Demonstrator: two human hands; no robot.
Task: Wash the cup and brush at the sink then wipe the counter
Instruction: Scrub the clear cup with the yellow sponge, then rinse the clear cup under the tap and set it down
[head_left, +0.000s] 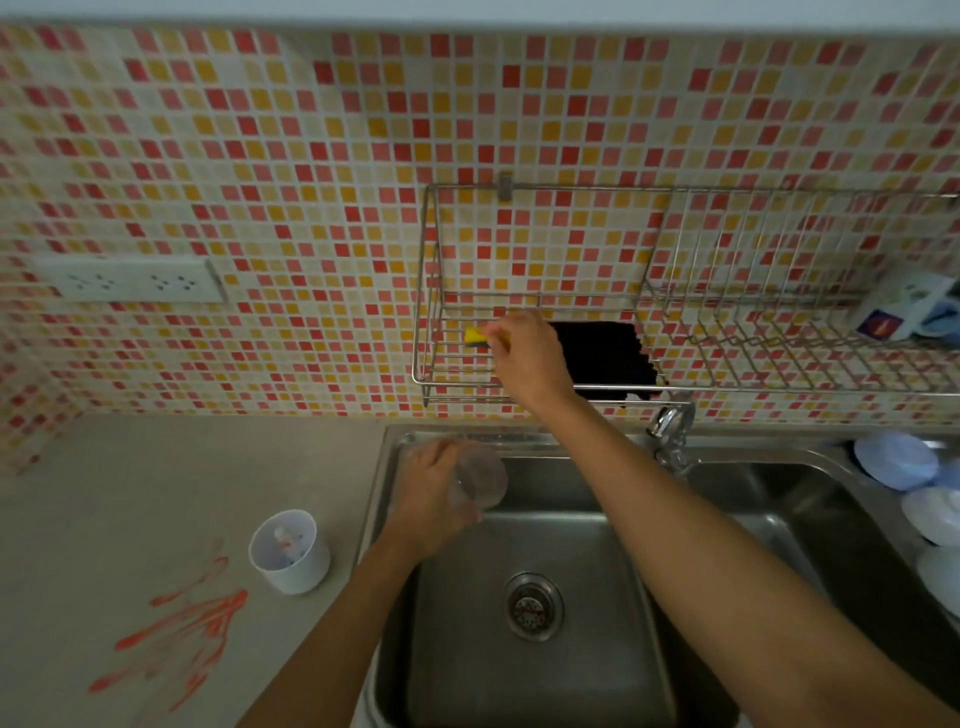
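My left hand holds a clear plastic cup tilted on its side over the left rim of the steel sink. My right hand reaches up into the wire wall rack and pinches a yellow sponge that lies on the rack's lower shelf. A white cup with small items inside stands on the counter left of the sink. Orange paint smears mark the counter near it. I cannot make out a brush.
A black cloth lies in the rack beside the sponge. The tap sits between two basins. White lids or dishes are stacked in the right basin. A small box rests on the rack's right side. A wall socket is at left.
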